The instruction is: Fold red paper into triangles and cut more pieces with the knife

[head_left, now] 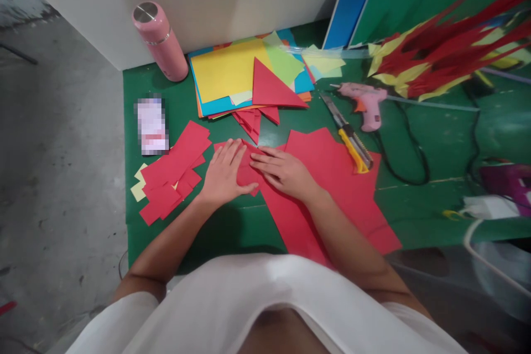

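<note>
My left hand (224, 174) lies flat, fingers stretched out, on a small red folded paper (248, 168) on the green table (182, 105). My right hand (284, 171) presses on the same paper from the right, fingers extended and pointing left. Under both hands spreads a stack of large red sheets (332, 177). Neither hand grips anything.
Red paper scraps (174, 174) lie left. A stack of colored sheets (232, 74) with a red triangle (271, 88) sits behind. A pink bottle (160, 38), a phone (152, 124), a yellow utility knife (350, 141), a pink glue gun (367, 102) with cable, and red-yellow paper feathers (448, 55) are around.
</note>
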{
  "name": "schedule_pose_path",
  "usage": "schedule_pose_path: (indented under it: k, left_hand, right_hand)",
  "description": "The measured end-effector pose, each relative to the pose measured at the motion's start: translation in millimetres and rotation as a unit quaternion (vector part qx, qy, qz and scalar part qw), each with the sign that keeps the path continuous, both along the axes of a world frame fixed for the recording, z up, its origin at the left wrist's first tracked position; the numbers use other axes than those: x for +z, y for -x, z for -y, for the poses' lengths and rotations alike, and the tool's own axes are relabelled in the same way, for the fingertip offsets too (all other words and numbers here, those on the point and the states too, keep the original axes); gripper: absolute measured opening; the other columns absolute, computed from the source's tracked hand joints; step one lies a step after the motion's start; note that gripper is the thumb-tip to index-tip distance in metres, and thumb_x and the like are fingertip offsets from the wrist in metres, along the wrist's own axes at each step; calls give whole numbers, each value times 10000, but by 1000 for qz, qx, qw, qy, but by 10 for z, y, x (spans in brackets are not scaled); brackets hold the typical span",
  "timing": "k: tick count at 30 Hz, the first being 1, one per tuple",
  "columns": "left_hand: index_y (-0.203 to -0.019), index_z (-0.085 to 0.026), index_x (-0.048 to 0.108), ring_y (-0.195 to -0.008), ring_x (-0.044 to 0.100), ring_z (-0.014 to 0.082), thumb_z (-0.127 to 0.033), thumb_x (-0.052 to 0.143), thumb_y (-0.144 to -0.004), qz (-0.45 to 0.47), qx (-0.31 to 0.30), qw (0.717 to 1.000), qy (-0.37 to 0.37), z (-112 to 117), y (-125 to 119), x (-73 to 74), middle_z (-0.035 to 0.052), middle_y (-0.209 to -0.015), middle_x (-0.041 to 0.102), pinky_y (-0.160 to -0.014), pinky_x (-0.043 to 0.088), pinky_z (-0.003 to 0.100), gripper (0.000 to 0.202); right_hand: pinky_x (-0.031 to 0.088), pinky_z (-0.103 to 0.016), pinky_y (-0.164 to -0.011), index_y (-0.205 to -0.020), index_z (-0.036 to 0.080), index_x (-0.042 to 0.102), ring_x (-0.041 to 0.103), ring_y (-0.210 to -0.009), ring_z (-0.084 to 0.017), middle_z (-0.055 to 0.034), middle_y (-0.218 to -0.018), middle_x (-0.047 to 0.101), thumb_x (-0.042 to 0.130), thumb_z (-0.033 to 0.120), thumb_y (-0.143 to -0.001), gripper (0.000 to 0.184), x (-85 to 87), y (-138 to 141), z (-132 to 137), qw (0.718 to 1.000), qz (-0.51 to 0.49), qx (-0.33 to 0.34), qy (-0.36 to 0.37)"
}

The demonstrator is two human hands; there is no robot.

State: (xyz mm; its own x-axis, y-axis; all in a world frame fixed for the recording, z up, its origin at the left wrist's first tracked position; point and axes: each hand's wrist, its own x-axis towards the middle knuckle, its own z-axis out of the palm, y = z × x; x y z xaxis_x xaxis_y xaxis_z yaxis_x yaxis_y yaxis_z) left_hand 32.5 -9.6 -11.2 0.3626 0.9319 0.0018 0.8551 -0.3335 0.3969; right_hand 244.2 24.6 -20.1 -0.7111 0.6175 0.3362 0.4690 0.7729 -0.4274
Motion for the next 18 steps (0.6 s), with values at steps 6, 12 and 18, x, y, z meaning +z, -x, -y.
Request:
schedule_pose_path:
  k: [6, 12, 18]
  left_hand:
    - [-1471, -88, 357, -1483, 274, 345, -517, 739, -749, 13, 1, 1000, -2, -1, 4, -13, 183, -1547, 388, -1211, 250, 509, 923]
    - [-1465, -87, 371, -1480, 277, 349, -514, 739, -749, 10, 1, 1000, 0, -2, 5, -12, 171, -1556, 380, -1197, 269, 506, 911]
    - [-1472, -100, 368, -1480, 277, 350, -522, 740, -747, 10, -2, 1000, -9, 3, 12, -36, 169, -1556, 380, -1194, 270, 512, 917]
  right_hand:
    - [541, -455, -1032, -1196, 191, 704, 547, -1305, -270, -48, -1285, 673, 487, 132, -951, 333, -10, -11, -2, 1000, 2, 3, 13]
    - [536, -451, -1038, -1219, 212, 694, 540, -1313, -264, -37, -1293, 669, 496, 133, -949, 344, -13, -15, -7, 1000, -2, 4, 27]
    - [532, -441, -1046, -1212, 193, 699, 539, -1313, -267, -44, -1285, 673, 501, 133, -947, 336, -5, -17, -12, 1000, -2, 10, 17]
